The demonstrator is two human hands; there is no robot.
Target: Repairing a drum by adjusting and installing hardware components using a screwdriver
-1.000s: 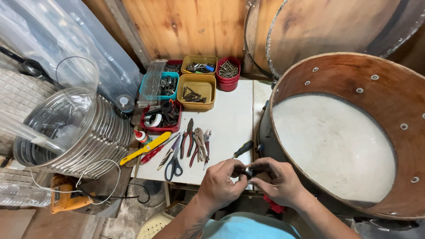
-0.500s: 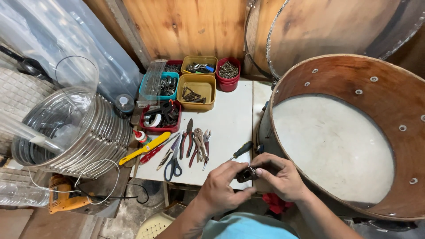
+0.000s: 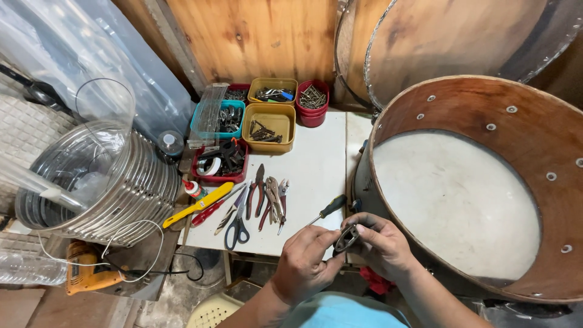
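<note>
A: Which item is shown in hand?
B: A small dark metal fitting [image 3: 346,239], loop-shaped with a paler inner face, pinched between the fingertips of the left hand [image 3: 306,264] and the right hand [image 3: 379,246]

A: Position and attitude?
B: Tilted, raised clear of the surface, just beside the rim of the large wooden drum shell [image 3: 486,182], near the table's front edge

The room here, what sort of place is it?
Likely a drum-making or repair workshop: a big wooden drum shell, pliers and scissors on the white table, tubs of screws. Both hands hold a small metal fitting.
</note>
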